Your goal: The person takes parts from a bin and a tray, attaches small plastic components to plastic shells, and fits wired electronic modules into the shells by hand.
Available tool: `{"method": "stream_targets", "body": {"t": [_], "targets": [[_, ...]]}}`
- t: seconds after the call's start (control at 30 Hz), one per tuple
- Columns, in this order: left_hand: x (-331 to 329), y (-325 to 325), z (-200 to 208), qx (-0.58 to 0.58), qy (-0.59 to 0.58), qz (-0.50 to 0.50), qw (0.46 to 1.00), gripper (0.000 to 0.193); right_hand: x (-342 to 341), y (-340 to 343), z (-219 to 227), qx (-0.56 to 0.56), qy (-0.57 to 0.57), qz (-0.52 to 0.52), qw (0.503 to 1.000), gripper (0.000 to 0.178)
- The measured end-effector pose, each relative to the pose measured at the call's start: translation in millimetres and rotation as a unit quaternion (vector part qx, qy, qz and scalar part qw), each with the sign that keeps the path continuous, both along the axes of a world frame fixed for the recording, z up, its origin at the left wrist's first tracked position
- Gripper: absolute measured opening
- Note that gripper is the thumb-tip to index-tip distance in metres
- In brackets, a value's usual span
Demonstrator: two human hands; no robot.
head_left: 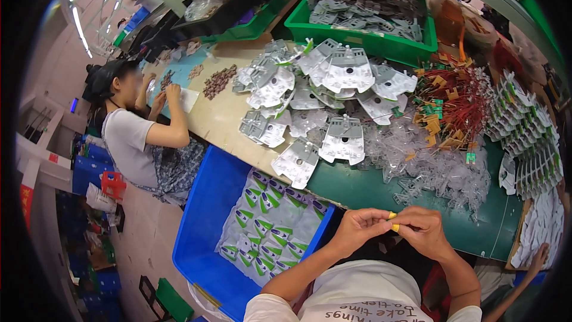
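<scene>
My left hand [362,230] and my right hand [424,230] meet in front of my body, just off the edge of the green-topped bench. Fingers on both are pinched closed, the tips nearly touching. Small yellow coverings [394,227] show at the fingertips where the hands meet. Whatever lies between the fingers is too small or hidden to make out. Nearest to them on the bench are clear plastic parts [417,164] in a loose heap. Left of that heap, white-and-grey moulded panels [342,143] with green edges are piled up.
A blue bin [199,226] on my left holds white, green-marked pieces. Behind the panels stands a green crate [363,39] of grey parts. Red wires with connectors [453,98] and stacked panels [530,137] lie at right. A co-worker [140,125] sits at far left; another person's hand [539,257] shows at right.
</scene>
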State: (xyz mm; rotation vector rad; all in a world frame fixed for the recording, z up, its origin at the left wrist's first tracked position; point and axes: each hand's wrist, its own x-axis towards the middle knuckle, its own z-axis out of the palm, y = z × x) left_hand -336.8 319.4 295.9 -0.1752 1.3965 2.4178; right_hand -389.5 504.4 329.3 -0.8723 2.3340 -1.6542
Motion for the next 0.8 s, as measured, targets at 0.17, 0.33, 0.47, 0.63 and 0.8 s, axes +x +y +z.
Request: {"method": "stream_targets", "body": {"t": [0.17,0.33,0.47,0.63,0.8], "targets": [[5,-26,-16,0.278,-0.155,-0.126,0.939,0.044,-11,-11,-2,-0.053,-0.120,0.128,0.983,0.014],[10,-74,2,-0.235,0.082,0.040,0.968,0.043,-12,-15,5,0.001,-0.054,0.080,0.995,0.010],[-6,-134,-11,-0.794,0.295,0.164,0.505,0.040,-20,3,-9,-0.032,-0.170,-0.019,0.985,0.008],[-8,-158,-34,-0.792,0.322,0.123,0.504,0.033,-12,-8,3,0.029,-0.102,0.036,0.994,0.008],[31,-99,-36,-0.722,0.405,0.131,0.545,0.026,-15,16,5,0.080,-0.111,-0.035,0.990,0.009]]}}
